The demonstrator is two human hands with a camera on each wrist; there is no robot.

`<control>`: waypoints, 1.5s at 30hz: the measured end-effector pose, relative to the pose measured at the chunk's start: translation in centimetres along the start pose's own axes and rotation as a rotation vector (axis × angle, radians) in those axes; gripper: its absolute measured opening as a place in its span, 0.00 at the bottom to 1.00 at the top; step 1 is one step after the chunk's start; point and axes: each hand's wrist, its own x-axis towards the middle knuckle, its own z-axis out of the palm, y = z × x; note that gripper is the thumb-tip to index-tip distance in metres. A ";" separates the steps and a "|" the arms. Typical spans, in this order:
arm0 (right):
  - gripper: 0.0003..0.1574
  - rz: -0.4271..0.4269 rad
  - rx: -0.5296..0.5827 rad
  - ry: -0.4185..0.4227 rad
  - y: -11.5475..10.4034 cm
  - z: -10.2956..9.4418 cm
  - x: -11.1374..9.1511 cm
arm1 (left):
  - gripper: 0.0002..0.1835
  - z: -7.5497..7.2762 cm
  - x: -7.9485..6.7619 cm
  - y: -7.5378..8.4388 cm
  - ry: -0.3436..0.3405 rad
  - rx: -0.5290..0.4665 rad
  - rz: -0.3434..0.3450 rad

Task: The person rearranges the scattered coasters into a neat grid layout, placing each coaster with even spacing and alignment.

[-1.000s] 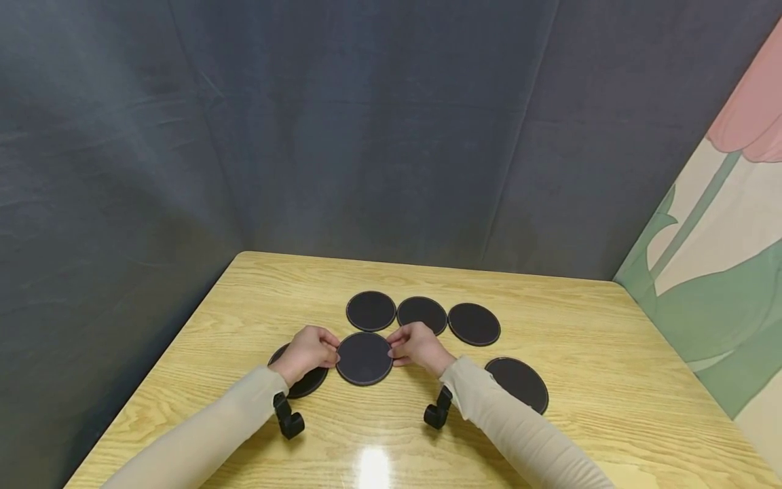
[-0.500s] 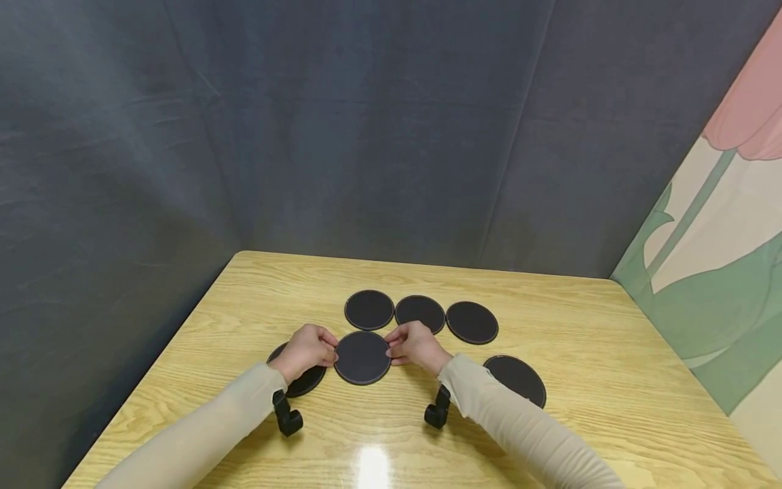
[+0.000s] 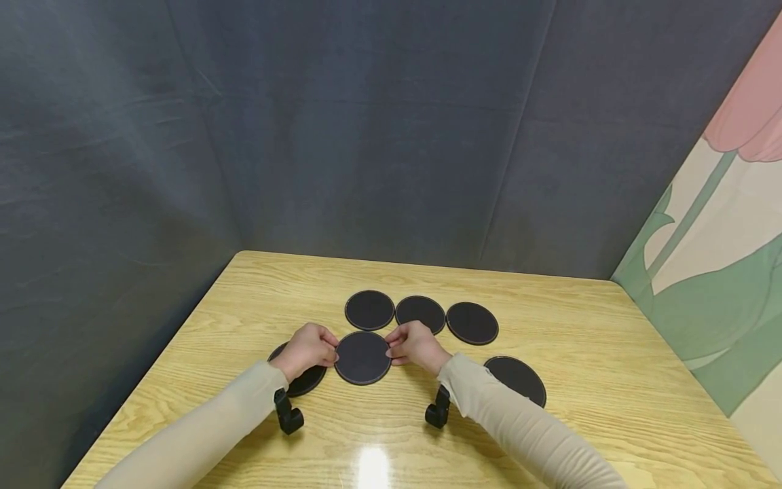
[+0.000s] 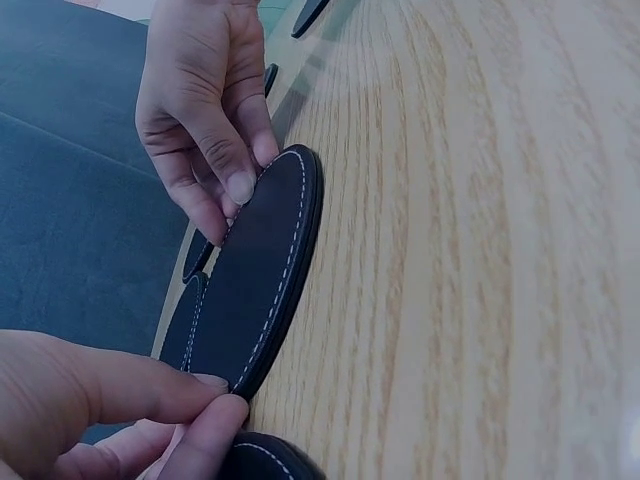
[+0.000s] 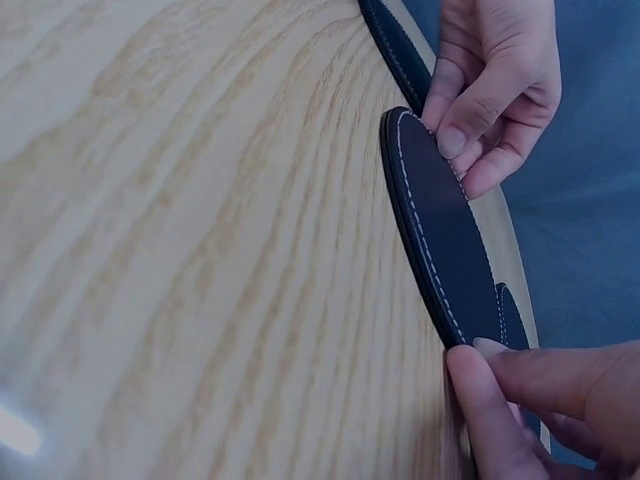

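A round black leather coaster (image 3: 363, 358) with pale stitching round its rim lies between both hands in the head view. My left hand (image 3: 307, 352) pinches its left edge with thumb and fingers. At the opposite edge, my right hand (image 3: 419, 348) does the same. Both wrist views show the fingertips at the coaster's stitched rim. Beneath the left hand is another black coaster (image 3: 307, 384), partly covered by that hand. The held coaster's far edge comes right up to a back-row coaster (image 3: 369, 310).
Two more black coasters, a middle one (image 3: 421, 310) and a right one (image 3: 472, 323), continue the back row on the wooden table (image 3: 611, 380). A separate coaster (image 3: 518, 379) lies partly behind the right sleeve. A dark curtain (image 3: 366, 136) hangs behind and a floral one (image 3: 727, 272) at right.
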 end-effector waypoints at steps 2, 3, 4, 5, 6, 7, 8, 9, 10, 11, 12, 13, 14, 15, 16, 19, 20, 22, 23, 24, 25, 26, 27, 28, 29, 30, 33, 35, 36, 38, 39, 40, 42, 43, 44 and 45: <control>0.13 0.000 -0.007 0.000 -0.1 0.0 0.0 | 0.11 0.0 0.0 0.1 0.001 0.007 -0.004; 0.13 0.000 -0.008 0.000 -0.1 0.0 0.0 | 0.11 0.0 0.0 0.1 -0.001 0.012 -0.002; 0.13 -0.001 -0.011 0.000 0.0 0.0 0.1 | 0.11 0.0 0.0 0.1 0.000 0.012 -0.003; 0.13 -0.003 -0.013 0.000 0.0 0.0 0.1 | 0.11 0.0 0.0 0.1 -0.002 0.014 -0.002; 0.13 -0.004 -0.014 -0.001 0.0 0.0 0.1 | 0.11 -0.1 0.0 0.1 -0.003 0.010 -0.006; 0.13 -0.004 -0.014 -0.003 0.0 0.0 0.1 | 0.11 -0.1 0.0 0.1 -0.006 0.010 -0.007; 0.13 -0.003 -0.013 -0.005 0.1 0.0 0.1 | 0.11 -0.1 0.0 0.1 -0.008 0.007 -0.010; 0.13 -0.004 -0.014 -0.007 0.1 0.0 0.1 | 0.11 -0.1 0.0 0.1 -0.013 0.009 -0.011; 0.13 -0.007 -0.017 -0.009 0.1 -0.1 0.1 | 0.11 -0.1 0.1 0.1 -0.016 0.008 -0.015; 0.13 -0.010 -0.021 -0.012 0.1 -0.1 0.1 | 0.11 -0.1 0.1 0.2 -0.022 0.011 -0.017; 0.13 -0.011 -0.025 -0.015 0.1 -0.1 0.1 | 0.11 -0.2 0.1 0.2 -0.027 0.012 -0.022; 0.12 -0.014 -0.031 -0.017 0.0 -0.1 0.1 | 0.11 -0.2 0.2 0.2 -0.034 0.014 -0.025; 0.12 -0.019 -0.039 -0.020 0.0 -0.1 0.1 | 0.12 -0.2 0.2 0.3 -0.041 0.016 -0.031; 0.12 -0.026 -0.049 -0.024 -0.1 -0.1 0.1 | 0.12 -0.3 0.2 0.3 -0.049 0.026 -0.032; 0.11 -0.030 -0.056 -0.027 -0.1 0.0 0.1 | 0.13 -0.3 0.2 0.4 -0.056 0.031 -0.035; 0.10 -0.047 -0.085 -0.039 -0.3 0.0 0.0 | 0.14 -0.6 0.0 0.8 -0.071 0.045 -0.035; 0.10 -0.052 -0.095 -0.044 -0.4 -0.1 -0.1 | 0.15 -0.7 -0.1 1.0 -0.076 0.049 -0.032; 0.09 -0.063 -0.112 -0.055 -0.6 -0.2 -0.3 | 0.16 -0.9 -0.3 1.3 -0.083 0.047 -0.028; 0.09 -0.073 -0.125 -0.060 -0.6 -0.4 -0.4 | 0.17 -1.1 -0.4 1.5 -0.087 0.041 -0.024; 0.10 -0.081 -0.132 -0.063 -0.8 -0.5 -0.5 | 0.18 -1.2 -0.5 1.7 -0.094 0.036 -0.021; 0.11 -0.091 -0.142 -0.069 -0.8 -0.7 -0.5 | 0.19 -1.4 -0.6 1.9 -0.101 0.033 -0.014; 0.12 -0.105 -0.141 -0.078 -1.0 -1.0 -0.6 | 0.20 -1.5 -0.7 2.1 -0.107 0.029 -0.009; 0.13 -0.121 -0.145 -0.083 -1.1 -1.3 -0.7 | 0.21 -1.7 -0.7 2.4 -0.114 0.027 -0.001; 0.14 -0.140 -0.147 -0.089 -1.3 -1.6 -0.7 | 0.21 -1.9 -0.8 2.7 -0.127 0.022 0.011; 0.16 -0.158 -0.145 -0.100 -1.5 -1.9 -0.8 | 0.21 -2.0 -0.8 2.9 -0.138 0.024 0.024; 0.17 -0.172 -0.133 -0.112 -1.8 -2.3 -0.9 | 0.21 -2.1 -0.8 3.1 -0.155 0.023 0.038; 0.19 -0.206 -0.100 -0.144 -2.7 -3.2 -1.3 | 0.20 -2.4 -0.8 3.8 -0.206 0.021 0.076; 0.20 -0.210 -0.069 -0.162 -3.3 -3.7 -1.6 | 0.19 -2.6 -0.9 4.2 -0.233 0.023 0.094; 0.20 -0.209 -0.057 -0.168 -3.5 -3.9 -1.8 | 0.19 -2.6 -0.9 4.5 -0.245 0.020 0.103; 0.20 -0.207 -0.045 -0.178 -3.9 -4.4 -2.3 | 0.19 -2.6 -1.0 4.9 -0.257 0.020 0.115; 0.20 -0.205 -0.037 -0.181 -4.1 -4.7 -2.5 | 0.18 -2.5 -1.1 5.2 -0.260 0.012 0.120; 0.20 -0.203 -0.030 -0.184 -4.2 -4.9 -2.7 | 0.18 -2.5 -1.1 5.4 -0.266 0.009 0.130; 0.21 -0.205 -0.020 -0.188 -4.5 -5.4 -3.1 | 0.18 -2.3 -1.1 5.8 -0.273 0.000 0.150; 0.22 -0.207 -0.016 -0.188 -4.6 -5.6 -3.3 | 0.18 -2.2 -1.1 6.0 -0.276 -0.001 0.159; 0.22 -0.210 -0.012 -0.186 -4.7 -5.8 -3.5 | 0.17 -2.1 -1.2 6.2 -0.278 -0.001 0.171; 0.23 -0.216 -0.003 -0.186 -4.8 -6.0 -3.8 | 0.17 -2.0 -1.2 6.4 -0.279 0.002 0.181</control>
